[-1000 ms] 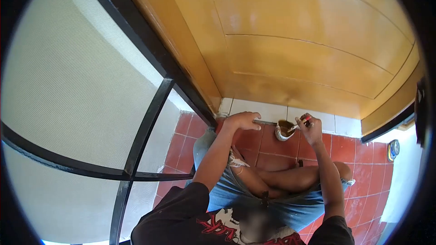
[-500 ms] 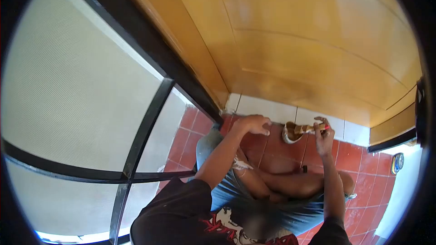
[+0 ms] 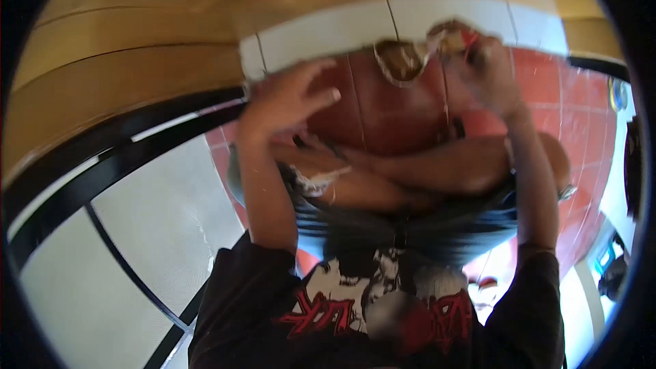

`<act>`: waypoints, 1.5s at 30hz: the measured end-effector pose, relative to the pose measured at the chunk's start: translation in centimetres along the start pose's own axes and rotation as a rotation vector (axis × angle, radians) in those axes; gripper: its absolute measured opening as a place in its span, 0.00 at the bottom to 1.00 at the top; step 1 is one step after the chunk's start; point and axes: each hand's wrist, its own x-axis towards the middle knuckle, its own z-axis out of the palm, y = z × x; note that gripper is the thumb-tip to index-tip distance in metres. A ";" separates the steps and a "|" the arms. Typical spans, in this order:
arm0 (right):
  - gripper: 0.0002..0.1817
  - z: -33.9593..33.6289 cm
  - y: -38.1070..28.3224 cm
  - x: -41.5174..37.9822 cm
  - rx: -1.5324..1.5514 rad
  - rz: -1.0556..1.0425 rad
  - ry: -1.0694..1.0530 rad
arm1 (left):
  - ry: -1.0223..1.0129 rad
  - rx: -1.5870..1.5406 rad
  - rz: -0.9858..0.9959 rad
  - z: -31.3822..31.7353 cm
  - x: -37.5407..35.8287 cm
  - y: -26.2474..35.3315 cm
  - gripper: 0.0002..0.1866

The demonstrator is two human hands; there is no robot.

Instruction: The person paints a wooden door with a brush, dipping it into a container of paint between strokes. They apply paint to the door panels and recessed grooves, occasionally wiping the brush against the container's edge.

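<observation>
My right hand (image 3: 488, 75) is closed round the handle of a brush (image 3: 452, 42) with a red end, just right of a bowl. That bowl (image 3: 400, 63) has a pale, smeared rim and brownish contents, and rests on the red tiles by the white tile strip. Motion blurs the brush, and whether its bristles touch the rim I cannot tell. Left of the bowl, my left hand (image 3: 290, 99) hovers above the floor with thumb and fingers apart, holding nothing.
A varnished wooden door (image 3: 171, 20) rises beyond the white tiles (image 3: 328, 31). Black metal framing (image 3: 130, 154) with pale panels stands at the left. My crossed legs (image 3: 424, 171) lie over the red tiled floor (image 3: 533, 96). A small round tin (image 3: 618, 95) is at the far right.
The view has tilted down and turned, so the bowl and both hands appear higher and larger. The brush has moved from over the bowl to its right side. My left hand's fingers are more spread.
</observation>
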 end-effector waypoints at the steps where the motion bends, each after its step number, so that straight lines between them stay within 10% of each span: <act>1: 0.13 -0.2 -1.4 0.4 0.012 0.172 -0.052 | -0.026 0.036 -0.059 -0.2 0.0 0.7 0.31; 14: 0.11 0.4 0.5 0.8 0.038 -0.011 0.056 | 0.013 0.087 -0.099 -1.3 0.1 -1.7 0.31; 25: 0.08 -3.0 -0.3 0.3 0.330 0.303 -0.101 | 0.080 0.029 0.079 -1.7 -0.4 -2.9 0.29; 31: 0.12 -0.9 -3.1 -1.8 0.555 0.290 0.435 | 0.072 -0.012 0.013 -3.2 -2.4 -3.5 0.29; 45: 0.07 17.3 -16.3 9.8 0.268 -0.503 0.628 | 0.137 -0.056 -0.048 -4.3 -3.7 -6.7 0.31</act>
